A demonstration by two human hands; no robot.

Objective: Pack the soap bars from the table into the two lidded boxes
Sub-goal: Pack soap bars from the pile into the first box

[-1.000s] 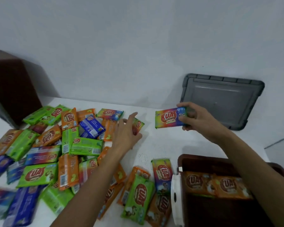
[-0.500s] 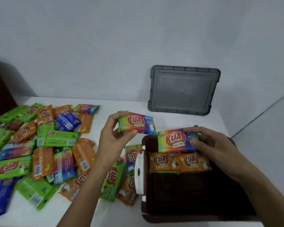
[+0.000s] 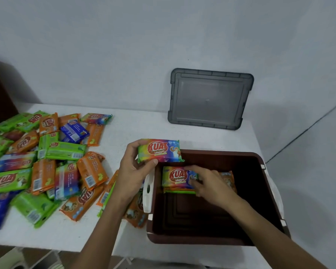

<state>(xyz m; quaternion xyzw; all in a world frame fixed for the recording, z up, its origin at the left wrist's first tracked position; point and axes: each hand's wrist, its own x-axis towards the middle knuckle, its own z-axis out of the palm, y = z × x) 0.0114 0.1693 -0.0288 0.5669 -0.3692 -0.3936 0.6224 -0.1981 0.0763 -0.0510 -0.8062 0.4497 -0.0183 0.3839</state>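
Box (image 3: 202,240): dark brown plastic, rounded corners, open, at near table edge. Right hand (image 3: 211,185) now down inside it, grip clamped on rainbow bar (image 3: 177,177), lowered from rim onto orange bars (image 3: 228,178) at far wall. Left hand (image 3: 133,169), grip pinching second rainbow bar (image 3: 160,151), shifted right to box's far-left corner. Glossy wrapped bars (image 3: 47,167) heaped left on white table (image 3: 140,125). Grey ribbed lid (image 3: 209,99) leans on wall.

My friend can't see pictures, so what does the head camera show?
A person's right hand grips a rainbow soap bar lying on orange bars in a brown box; the left hand holds a second rainbow bar above the box's rim. More soap bars lie on the white table.
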